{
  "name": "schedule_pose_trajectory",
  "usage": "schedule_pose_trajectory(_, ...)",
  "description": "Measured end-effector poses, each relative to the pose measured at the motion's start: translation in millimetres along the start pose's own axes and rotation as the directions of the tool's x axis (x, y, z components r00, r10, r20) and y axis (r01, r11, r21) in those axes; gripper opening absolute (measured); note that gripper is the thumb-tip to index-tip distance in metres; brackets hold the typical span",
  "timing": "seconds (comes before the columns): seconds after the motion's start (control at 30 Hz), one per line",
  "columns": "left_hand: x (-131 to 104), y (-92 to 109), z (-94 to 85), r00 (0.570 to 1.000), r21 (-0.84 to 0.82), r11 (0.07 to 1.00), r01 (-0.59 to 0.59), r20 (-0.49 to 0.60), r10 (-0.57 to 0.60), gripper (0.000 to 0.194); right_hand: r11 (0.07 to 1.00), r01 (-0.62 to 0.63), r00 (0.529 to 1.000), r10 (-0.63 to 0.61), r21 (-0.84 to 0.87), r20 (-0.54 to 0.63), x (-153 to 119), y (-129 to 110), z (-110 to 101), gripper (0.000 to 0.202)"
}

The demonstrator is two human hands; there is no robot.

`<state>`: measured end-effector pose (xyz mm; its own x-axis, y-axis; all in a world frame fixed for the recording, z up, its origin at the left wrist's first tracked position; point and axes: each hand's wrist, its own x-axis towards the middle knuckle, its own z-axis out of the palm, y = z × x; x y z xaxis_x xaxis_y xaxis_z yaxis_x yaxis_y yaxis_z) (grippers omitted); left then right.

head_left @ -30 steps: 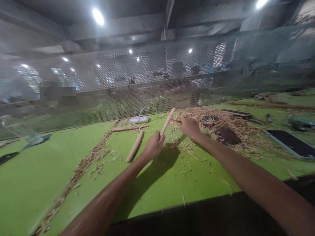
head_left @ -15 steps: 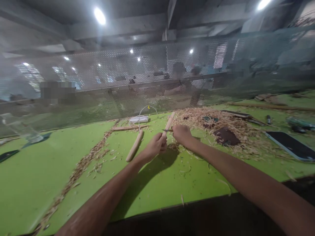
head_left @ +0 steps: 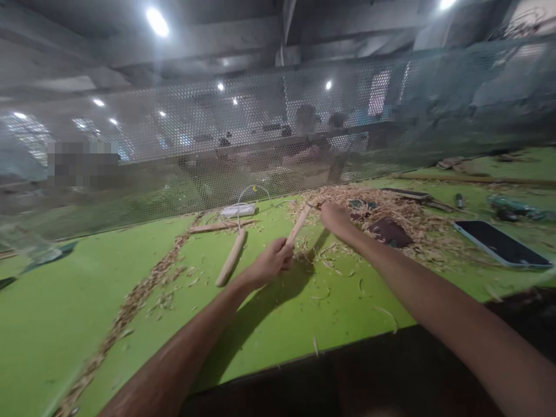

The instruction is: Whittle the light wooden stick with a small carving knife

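Note:
My left hand (head_left: 273,262) is closed around the near end of a pale wooden stick (head_left: 299,225), which points up and away over the green table (head_left: 278,324). My right hand (head_left: 336,219) is closed on the handle of a small knife (head_left: 313,205); the blade lies at the far end of the stick. To the left of my left hand, a rounded wooden handle (head_left: 231,258) with a thin white looped cord rests on the table. Beyond it are a flat wooden piece (head_left: 222,227) and a white packet (head_left: 238,210).
Wood shavings (head_left: 417,226) are heaped at the right around a dark brown piece (head_left: 391,231). A phone (head_left: 501,243) lies farther right. A line of shavings (head_left: 130,307) crosses the left side. Perforated mesh (head_left: 243,150) stands behind the table, with people beyond.
My right hand and the knife have moved away from my left hand, from the stick's middle to its far end. The view has shifted slightly right.

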<state>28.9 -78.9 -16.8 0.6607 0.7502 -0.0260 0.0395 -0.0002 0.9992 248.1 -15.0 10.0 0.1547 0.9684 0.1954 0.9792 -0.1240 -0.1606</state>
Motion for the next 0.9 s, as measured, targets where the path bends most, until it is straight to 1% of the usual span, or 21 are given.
schedule_pose_trajectory(0.03, -0.6, 0.4, 1.4, 1.000, 0.009, 1.000, -0.004, 0.024, 0.004, 0.026, 0.998, -0.062, 0.998, 0.062, -0.006, -0.006, 3.7, 9.7, -2.6, 0.029)
schedule_pose_trajectory(0.1, -1.0, 1.2, 2.0, 0.999, 0.000, 1.000, -0.019, 0.050, 0.019, 0.026, 0.987, -0.159, 0.985, 0.159, 0.004, -0.060, 9.1, 23.8, -6.9, 0.030)
schedule_pose_trajectory(0.17, -0.7, 1.2, -0.7, 0.999, -0.029, 0.999, -0.027, 0.044, 0.028, 0.024, 0.982, -0.183, 0.974, 0.188, 0.046, -0.126, 11.4, 27.8, -8.9, 0.033)
schedule_pose_trajectory(0.23, 0.3, -0.1, -5.5, 1.000, -0.082, 0.996, -0.025, 0.010, 0.026, 0.023, 0.985, -0.146, 0.972, 0.159, 0.087, -0.172, 10.3, 22.1, -8.8, 0.035)
schedule_pose_trajectory(0.3, 1.4, -1.6, -9.8, 1.000, -0.167, 0.986, -0.018, -0.022, 0.015, 0.023, 0.993, -0.056, 0.982, 0.073, 0.102, -0.175, 5.6, 9.9, -7.2, 0.034)
schedule_pose_trajectory(0.33, 1.8, -2.0, -11.1, 0.999, -0.212, 0.977, -0.014, -0.035, 0.007, 0.023, 0.994, 0.008, 0.985, 0.011, 0.106, -0.171, 2.1, 2.9, -6.1, 0.033)
schedule_pose_trajectory(0.43, 1.5, -0.7, -11.1, 0.999, -0.294, 0.956, -0.007, -0.044, -0.006, 0.023, 0.970, 0.208, 0.973, -0.191, 0.126, -0.129, -10.0, -16.2, -2.8, 0.033)
schedule_pose_trajectory(0.5, 0.3, 1.0, -9.5, 0.999, -0.269, 0.963, -0.008, -0.034, -0.002, 0.025, 0.938, 0.308, 0.950, -0.295, 0.159, -0.102, -17.1, -24.6, -1.0, 0.035)
schedule_pose_trajectory(0.57, -0.7, 2.0, -8.6, 1.000, -0.200, 0.980, -0.008, -0.027, 0.002, 0.027, 0.897, 0.393, 0.920, -0.381, 0.203, -0.094, -22.0, -29.8, -0.2, 0.035)
schedule_pose_trajectory(0.7, 0.4, 0.3, -9.7, 0.999, -0.088, 0.996, -0.030, -0.023, 0.028, 0.022, 0.816, 0.522, 0.852, -0.514, 0.249, -0.101, -28.9, -36.7, -2.6, 0.034)
schedule_pose_trajectory(0.77, 1.9, -1.3, -10.2, 0.998, -0.046, 0.998, -0.051, -0.030, 0.050, 0.023, 0.764, 0.564, 0.818, -0.568, 0.314, -0.086, -33.3, -40.9, -4.9, 0.031)
schedule_pose_trajectory(0.8, 2.6, -2.0, -10.1, 0.998, -0.027, 0.998, -0.057, -0.042, 0.056, 0.024, 0.729, 0.564, 0.807, -0.587, 0.388, -0.069, -35.6, -43.0, -5.7, 0.030)
schedule_pose_trajectory(0.83, 3.1, -2.5, -9.9, 0.997, -0.017, 0.998, -0.056, -0.057, 0.055, 0.026, 0.688, 0.542, 0.800, -0.599, 0.483, -0.045, -37.5, -44.6, -6.2, 0.029)
schedule_pose_trajectory(0.9, 3.7, -3.1, -9.3, 0.995, -0.016, 0.999, -0.050, -0.084, 0.049, 0.031, 0.596, 0.432, 0.801, -0.599, 0.676, 0.016, -39.1, -45.7, -5.3, 0.029)
